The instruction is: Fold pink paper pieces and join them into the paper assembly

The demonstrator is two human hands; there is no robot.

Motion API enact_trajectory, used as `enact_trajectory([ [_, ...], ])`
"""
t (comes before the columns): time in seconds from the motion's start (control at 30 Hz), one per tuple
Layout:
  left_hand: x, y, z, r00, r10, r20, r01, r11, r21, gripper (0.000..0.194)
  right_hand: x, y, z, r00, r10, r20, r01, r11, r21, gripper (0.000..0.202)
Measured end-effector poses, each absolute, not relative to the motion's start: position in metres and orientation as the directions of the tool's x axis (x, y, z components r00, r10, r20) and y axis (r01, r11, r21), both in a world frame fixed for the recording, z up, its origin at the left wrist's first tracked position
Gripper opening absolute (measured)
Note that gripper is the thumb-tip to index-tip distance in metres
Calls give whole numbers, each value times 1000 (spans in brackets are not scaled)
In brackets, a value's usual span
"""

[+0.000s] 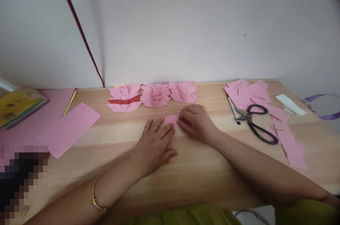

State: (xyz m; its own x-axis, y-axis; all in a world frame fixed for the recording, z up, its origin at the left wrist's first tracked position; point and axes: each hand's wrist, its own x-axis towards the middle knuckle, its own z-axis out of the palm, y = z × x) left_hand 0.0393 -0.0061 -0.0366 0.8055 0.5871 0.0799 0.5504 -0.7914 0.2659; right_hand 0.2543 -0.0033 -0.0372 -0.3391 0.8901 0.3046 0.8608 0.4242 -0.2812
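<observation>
A small piece of pink paper (pixel 171 120) lies on the wooden table between my two hands. My left hand (pixel 156 145) rests over its left side, palm down, with the fingers spread. At the paper's right end, my right hand (pixel 195 122) has its fingers curled together and pinches the edge. Just behind, folded pink paper shapes stand in three groups, at the left (pixel 124 106), in the middle (pixel 156 99) and at the right (pixel 183 92). A red piece (pixel 124 100) is among the left group.
Black-handled scissors (pixel 248 116), a pen (pixel 233 108), pink paper pieces (pixel 290 145) and a white strip (pixel 290 104) lie at the right. At the left are a pink sheet (pixel 77 126), a yellow pencil (pixel 69 103) and a yellow book (pixel 21 106). A wall stands behind.
</observation>
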Motion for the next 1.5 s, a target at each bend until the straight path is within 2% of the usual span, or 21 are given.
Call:
enact_trajectory([
  [0.13, 40, -8, -36, 806, 588, 64, 551, -786, 280, 53, 249, -7, -35, -346, 903, 257, 867, 412, -281, 12],
  [0.4, 40, -8, -36, 808, 584, 76, 543, -790, 285, 50, 261, 3, -36, -197, 948, 251, 921, 267, -285, 9],
  [0.63, 40, -9, -34, 799, 598, 69, 557, -777, 293, 56, 250, -5, -38, -406, 867, 288, 805, 489, -337, 11],
  [0.97, 40, -7, -32, 810, 583, 57, 544, -785, 295, 49, 268, 9, -42, -272, 915, 298, 837, 378, -397, 10],
  [1.2, 40, -7, -32, 807, 585, 76, 542, -786, 298, 52, 250, -3, -38, -460, 832, 309, 729, 553, -403, 12],
  [1.4, 39, -7, -34, 809, 581, 87, 534, -789, 304, 49, 260, 4, -40, -327, 900, 287, 812, 423, -402, 8],
  [1.5, 39, -7, -35, 806, 584, 98, 535, -789, 301, 50, 259, 3, -40, -357, 884, 304, 783, 460, -420, 10],
])
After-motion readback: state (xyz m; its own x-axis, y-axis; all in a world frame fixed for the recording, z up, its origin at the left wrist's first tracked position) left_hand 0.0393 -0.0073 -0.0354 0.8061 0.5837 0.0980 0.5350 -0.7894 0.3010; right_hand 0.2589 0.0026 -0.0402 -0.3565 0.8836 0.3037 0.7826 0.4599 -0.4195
